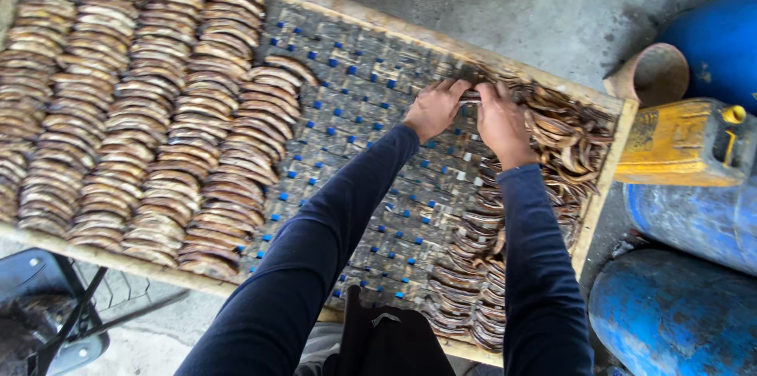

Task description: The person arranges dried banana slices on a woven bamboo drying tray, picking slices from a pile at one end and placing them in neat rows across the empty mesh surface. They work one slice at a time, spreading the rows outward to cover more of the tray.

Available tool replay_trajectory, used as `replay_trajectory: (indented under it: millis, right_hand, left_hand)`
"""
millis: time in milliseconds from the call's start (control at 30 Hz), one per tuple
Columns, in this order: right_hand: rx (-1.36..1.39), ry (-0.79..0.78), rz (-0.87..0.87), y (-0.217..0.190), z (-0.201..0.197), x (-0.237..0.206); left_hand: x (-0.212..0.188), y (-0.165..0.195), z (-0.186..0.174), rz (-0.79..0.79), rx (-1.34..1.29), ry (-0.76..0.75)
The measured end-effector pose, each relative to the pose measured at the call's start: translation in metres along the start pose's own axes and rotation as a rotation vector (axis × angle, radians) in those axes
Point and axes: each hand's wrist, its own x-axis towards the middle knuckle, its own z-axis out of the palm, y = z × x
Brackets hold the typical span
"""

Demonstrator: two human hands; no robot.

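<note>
Woven tray, wooden-framed, its left end cut off by the picture edge. Left hand and right hand met near the tray's far rim, fingers curled together onto one dark dried strip, mostly hidden beneath them. Loose heap of strips at the tray's right end, individual pieces hard to separate. Neat overlapping rows filled the tray's left half. Blue drums and yellow canister just right of the tray.
</note>
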Motion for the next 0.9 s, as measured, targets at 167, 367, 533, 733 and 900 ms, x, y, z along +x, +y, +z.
replay_trajectory:
  millis: [167, 367, 533, 733, 900]
  right_hand:
    - [0.278, 0.038, -0.185, -0.069, -0.01, 0.029]
    - [0.752, 0.01, -0.154, -0.198, 0.059, 0.087]
    - [0.492, 0.019, -0.091, -0.266, 0.126, 0.109]
    - [0.439, 0.16, -0.13, -0.298, 0.158, 0.116]
    - [0.345, 0.17, -0.213, -0.309, 0.155, 0.126]
  left_hand:
    - [-0.021, -0.053, -0.075, 0.099, -0.225, 0.01]
    - [-0.05, -0.147, -0.223, -0.145, -0.119, -0.394]
    - [-0.083, -0.21, -0.322, -0.477, -0.106, -0.348]
    - [-0.131, -0.252, -0.371, -0.67, -0.11, -0.251]
    - [-0.152, -0.261, -0.367, -0.712, -0.148, -0.284]
